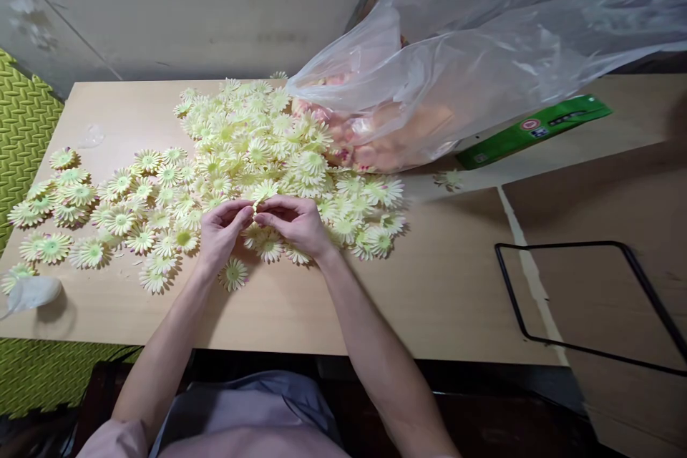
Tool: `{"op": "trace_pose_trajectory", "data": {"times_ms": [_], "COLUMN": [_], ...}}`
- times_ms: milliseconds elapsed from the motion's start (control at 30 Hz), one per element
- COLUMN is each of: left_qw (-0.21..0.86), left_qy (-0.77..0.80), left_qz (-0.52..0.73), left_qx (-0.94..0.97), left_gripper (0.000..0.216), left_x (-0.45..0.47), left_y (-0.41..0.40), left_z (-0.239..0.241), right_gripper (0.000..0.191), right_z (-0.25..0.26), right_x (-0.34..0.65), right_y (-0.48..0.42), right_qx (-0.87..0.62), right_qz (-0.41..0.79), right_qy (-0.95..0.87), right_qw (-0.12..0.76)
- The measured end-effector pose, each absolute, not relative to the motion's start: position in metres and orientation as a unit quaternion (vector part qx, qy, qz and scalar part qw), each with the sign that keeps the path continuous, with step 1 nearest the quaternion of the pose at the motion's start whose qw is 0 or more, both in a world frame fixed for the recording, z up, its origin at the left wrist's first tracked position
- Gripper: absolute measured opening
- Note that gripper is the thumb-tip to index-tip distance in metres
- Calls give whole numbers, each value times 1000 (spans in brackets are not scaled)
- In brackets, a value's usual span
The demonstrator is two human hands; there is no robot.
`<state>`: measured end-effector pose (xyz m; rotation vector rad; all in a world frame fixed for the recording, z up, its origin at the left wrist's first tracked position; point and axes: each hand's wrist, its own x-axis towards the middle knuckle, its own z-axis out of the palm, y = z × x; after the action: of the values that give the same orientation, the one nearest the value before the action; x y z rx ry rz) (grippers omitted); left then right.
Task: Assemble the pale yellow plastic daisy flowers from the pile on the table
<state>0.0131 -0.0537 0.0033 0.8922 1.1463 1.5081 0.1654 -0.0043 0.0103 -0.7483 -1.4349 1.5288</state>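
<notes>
Both of my hands meet over the front of a wide pile of pale yellow artificial flower heads [257, 150]. My left hand [222, 229] pinches one edge of a flower head [265, 191] between thumb and fingers. From the other side my right hand [298, 223] pinches the same flower head, its thumb close to the left thumb. The fingertips cover part of the petals. Just below my hands a single flower head [233, 274] lies on the wooden table [268, 325]. Smaller stacks of flower heads [69, 193] lie at the left.
A large clear plastic bag [424, 86] with pinkish contents leans over the pile's back right. Beside it lies a green packet [537, 130]. A black wire frame [563, 245] rests at the right. A white object in plastic [35, 293] sits near the left edge.
</notes>
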Motion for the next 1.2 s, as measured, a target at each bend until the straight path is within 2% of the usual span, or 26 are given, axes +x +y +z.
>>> {"op": "trace_pose_trajectory", "data": {"times_ms": [300, 1200], "left_qw": [491, 445], "left_qy": [478, 503], "left_qz": [628, 617], "left_qx": [370, 411], "left_gripper": [21, 21], "left_x": [13, 16], "left_y": [-54, -55], "left_z": [3, 2], "right_gripper": [18, 20], "right_z": [14, 13], "right_x": [167, 167], "right_y": [-3, -6], "right_qx": [-298, -319], "right_qz": [592, 599], "right_qy": [-601, -596], "right_qw": [447, 428]}}
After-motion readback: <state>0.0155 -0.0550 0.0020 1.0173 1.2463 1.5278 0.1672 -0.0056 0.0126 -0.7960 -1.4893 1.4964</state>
